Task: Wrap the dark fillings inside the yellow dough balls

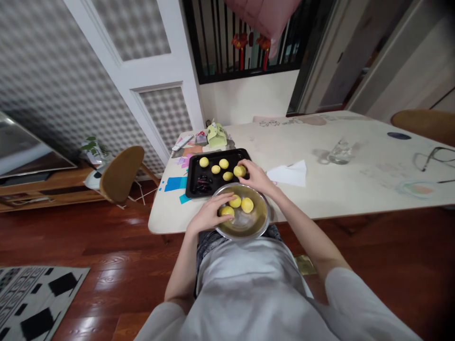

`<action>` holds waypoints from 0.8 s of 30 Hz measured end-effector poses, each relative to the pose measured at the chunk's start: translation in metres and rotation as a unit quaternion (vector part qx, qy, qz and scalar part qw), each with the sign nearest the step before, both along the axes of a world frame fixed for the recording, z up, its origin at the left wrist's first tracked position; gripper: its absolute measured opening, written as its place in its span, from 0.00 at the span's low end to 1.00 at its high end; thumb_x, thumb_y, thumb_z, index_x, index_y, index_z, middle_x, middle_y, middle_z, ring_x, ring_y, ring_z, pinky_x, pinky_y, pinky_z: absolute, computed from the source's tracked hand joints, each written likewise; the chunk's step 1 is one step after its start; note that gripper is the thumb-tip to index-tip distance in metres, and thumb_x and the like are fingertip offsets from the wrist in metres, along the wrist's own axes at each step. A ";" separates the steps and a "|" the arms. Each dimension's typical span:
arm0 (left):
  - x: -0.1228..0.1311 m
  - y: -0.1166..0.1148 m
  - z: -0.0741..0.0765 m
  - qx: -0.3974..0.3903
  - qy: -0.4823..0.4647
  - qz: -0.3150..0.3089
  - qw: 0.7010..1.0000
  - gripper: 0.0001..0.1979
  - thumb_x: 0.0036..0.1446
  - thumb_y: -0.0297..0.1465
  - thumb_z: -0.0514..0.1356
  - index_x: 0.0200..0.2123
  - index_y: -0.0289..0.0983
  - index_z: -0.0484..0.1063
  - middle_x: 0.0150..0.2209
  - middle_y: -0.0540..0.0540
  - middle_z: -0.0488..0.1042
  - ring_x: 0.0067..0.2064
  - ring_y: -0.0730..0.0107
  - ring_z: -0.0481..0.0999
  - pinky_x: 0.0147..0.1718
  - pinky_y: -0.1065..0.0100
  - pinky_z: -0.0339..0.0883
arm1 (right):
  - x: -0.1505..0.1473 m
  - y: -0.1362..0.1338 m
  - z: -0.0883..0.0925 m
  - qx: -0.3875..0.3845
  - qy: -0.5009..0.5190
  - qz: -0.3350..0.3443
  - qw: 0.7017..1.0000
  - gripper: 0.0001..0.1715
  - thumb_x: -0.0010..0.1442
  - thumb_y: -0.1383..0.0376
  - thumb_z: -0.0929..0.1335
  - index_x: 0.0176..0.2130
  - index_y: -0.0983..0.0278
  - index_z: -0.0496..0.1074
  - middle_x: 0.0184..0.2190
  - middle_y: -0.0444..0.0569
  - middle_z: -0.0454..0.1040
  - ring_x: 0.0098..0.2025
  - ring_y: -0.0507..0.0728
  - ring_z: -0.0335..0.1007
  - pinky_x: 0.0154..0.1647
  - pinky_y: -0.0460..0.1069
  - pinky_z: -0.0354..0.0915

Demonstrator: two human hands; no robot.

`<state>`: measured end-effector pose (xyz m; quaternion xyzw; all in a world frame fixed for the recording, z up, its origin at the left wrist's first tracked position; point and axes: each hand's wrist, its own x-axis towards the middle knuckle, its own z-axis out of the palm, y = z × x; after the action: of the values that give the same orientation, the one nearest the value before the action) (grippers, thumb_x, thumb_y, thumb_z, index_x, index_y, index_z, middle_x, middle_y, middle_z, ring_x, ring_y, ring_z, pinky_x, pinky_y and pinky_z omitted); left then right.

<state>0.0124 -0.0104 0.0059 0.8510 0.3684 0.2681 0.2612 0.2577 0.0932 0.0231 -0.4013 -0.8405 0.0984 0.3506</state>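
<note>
My grey-shirted lap sits closest, with the round shiny metal bowl (243,211) at the table edge just above it. My left hand (209,214) curls around one yellow dough ball (226,211) inside the bowl, where three balls remain in all. My right hand (256,176) closes its fingers on another yellow ball (240,171), touching the black rectangular baking tray (195,166). Counting that one, five balls sit on the tray, so I judge the transfer over halfway done.
</note>
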 end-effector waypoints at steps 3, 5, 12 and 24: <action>0.001 0.000 -0.001 0.010 0.001 0.011 1.000 0.32 0.63 0.34 0.69 0.68 0.44 0.69 0.69 0.39 0.70 0.70 0.51 0.70 0.70 0.49 0.63 | 0.009 -0.054 0.012 -0.036 0.037 0.044 0.998 0.20 0.61 0.66 0.69 0.54 0.60 0.69 0.51 0.51 0.77 0.49 0.62 0.75 0.51 0.53 0.70; 0.002 0.000 -0.002 0.015 0.005 0.018 1.000 0.32 0.62 0.34 0.69 0.68 0.43 0.69 0.68 0.39 0.71 0.69 0.51 0.71 0.69 0.50 0.64 | 0.011 -0.085 0.015 -0.072 0.016 0.069 0.995 0.20 0.62 0.65 0.70 0.54 0.59 0.70 0.48 0.50 0.79 0.46 0.62 0.76 0.48 0.53 0.70; 0.001 -0.001 0.001 0.007 0.017 0.008 1.000 0.31 0.63 0.31 0.65 0.69 0.43 0.67 0.70 0.40 0.69 0.70 0.53 0.69 0.70 0.51 0.63 | 0.004 -0.120 -0.011 -0.055 -0.106 0.097 0.988 0.22 0.62 0.66 0.73 0.56 0.61 0.73 0.50 0.56 0.80 0.53 0.67 0.74 0.61 0.63 0.64; 0.006 -0.008 0.005 0.019 0.079 0.048 0.996 0.31 0.66 0.38 0.65 0.70 0.45 0.65 0.73 0.39 0.64 0.72 0.49 0.64 0.71 0.43 0.52 | 0.002 -0.112 -0.022 -0.050 -0.097 0.067 0.992 0.26 0.60 0.65 0.79 0.57 0.58 0.78 0.51 0.53 0.80 0.55 0.66 0.72 0.59 0.62 0.64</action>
<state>0.0180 -0.0183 0.0108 0.8552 0.4236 0.2196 0.2023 0.2602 -0.0188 0.0008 -0.3693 -0.8894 0.1243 0.2391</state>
